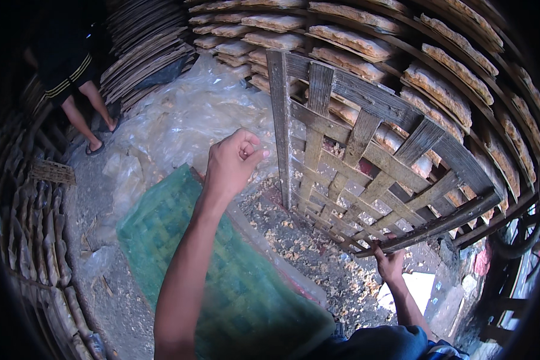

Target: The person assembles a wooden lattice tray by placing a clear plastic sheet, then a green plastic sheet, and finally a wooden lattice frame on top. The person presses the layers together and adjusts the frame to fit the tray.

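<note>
- Head view: wooden lattice panel (362,135), tilted, stands in front of the right-hand racks, right of centre. Contact with the floor (90,204) cannot be confirmed.
- Right hand (391,264): located at the panel's lower rail (438,223). Fingers are closed around the rail near its left end; the exact placement of the thumb cannot be told.
- Left hand (237,159): raised, beside the panel's left post (280,129) and apparently apart from it. Fingers are curled loosely toward the thumb; nothing is visible in them, and whether the tips meet cannot be told.
- Handling, judged by eye: the panel should be stiff along its thick outer boards and moderately light for its spread, since the weave is mostly gaps. Thin inner slats look weaker — avoid loading them. Dry, rough wood should grip well rather than slip; splinters are possible.
- Hold points: take the lower rail and the left post, one hand each. A one-handed hold at the rail may let the panel swing or twist.
- Surroundings: a green sheet (240,282) lies beneath the left forearm, with a woven pattern visible through it. Clear plastic sheeting (174,114) lies beyond; crusted slabs (441,99) fill the racks behind the panel.
</note>
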Action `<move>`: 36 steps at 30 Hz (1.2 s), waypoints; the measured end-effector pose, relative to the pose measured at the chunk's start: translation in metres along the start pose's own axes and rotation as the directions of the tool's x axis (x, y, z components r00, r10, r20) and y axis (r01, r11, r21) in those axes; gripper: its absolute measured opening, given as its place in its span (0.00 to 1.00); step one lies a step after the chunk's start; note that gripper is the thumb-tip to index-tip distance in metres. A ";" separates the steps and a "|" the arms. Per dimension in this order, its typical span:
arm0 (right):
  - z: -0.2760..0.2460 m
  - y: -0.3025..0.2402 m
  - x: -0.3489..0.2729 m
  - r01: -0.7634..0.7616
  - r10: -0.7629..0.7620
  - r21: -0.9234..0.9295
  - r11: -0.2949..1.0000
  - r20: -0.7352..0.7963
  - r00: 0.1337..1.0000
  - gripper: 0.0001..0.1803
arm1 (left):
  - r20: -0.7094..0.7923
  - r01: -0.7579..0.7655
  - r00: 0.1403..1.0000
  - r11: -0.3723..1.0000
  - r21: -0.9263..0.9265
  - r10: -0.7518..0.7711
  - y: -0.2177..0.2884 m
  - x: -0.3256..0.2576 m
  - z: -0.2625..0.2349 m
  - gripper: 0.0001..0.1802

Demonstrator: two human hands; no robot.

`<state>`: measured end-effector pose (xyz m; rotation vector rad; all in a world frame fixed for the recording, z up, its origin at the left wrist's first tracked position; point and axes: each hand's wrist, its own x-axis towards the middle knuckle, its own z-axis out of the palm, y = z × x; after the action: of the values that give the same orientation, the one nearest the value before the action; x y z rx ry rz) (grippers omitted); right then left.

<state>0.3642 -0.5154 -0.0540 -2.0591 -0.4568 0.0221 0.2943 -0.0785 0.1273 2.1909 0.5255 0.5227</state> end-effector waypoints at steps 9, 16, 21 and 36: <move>0.009 -0.003 0.004 0.011 0.000 0.143 0.990 -0.074 0.997 0.14 | -0.269 -0.379 0.892 0.925 -0.010 0.363 0.022 0.006 0.033 0.18; 0.005 0.020 -0.001 0.097 -0.098 -0.043 0.994 -0.024 0.995 0.14 | -0.280 -0.402 0.893 0.903 -0.150 0.351 0.002 0.014 0.054 0.19; 0.002 0.012 0.005 0.034 -0.037 0.094 0.995 0.026 0.999 0.15 | -0.151 -0.334 0.941 0.903 -0.272 0.303 -0.010 0.015 0.062 0.22; 0.005 0.006 0.002 -0.106 0.098 0.277 0.955 0.044 0.994 0.12 | 0.270 -0.011 0.957 0.939 -0.344 0.110 -0.052 0.012 0.065 0.18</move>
<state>0.3666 -0.5133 -0.0608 -1.8040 -0.3436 0.1705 0.3289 -0.0816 0.0504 1.9094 0.1933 0.2934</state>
